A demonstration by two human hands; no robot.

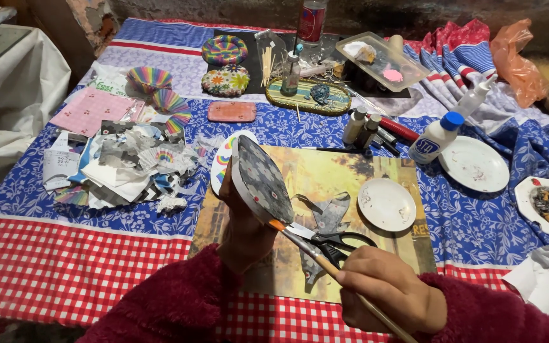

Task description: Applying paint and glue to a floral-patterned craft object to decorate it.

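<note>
I see the left hand [244, 232] with fingers wrapped around a flat patterned piece [260, 181], tilted up so its face meets the paintbrush [325, 263]. The right hand [390, 292] fingers pinch the brush handle. 1 pair of scissors [335, 241] lies just beyond those fingers on the tabletop [65, 267].

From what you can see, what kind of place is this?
Probably a home craft table: a white glue bottle with a blue cap, a heap of cut patterned paper scraps and black-handled scissors lie on a blue floral tablecloth.

glue btl [436, 138]: right, far side
paper scraps [122, 166]: left pile
scissors [335, 241]: near, on mat
white plate [476, 164]: right
</note>
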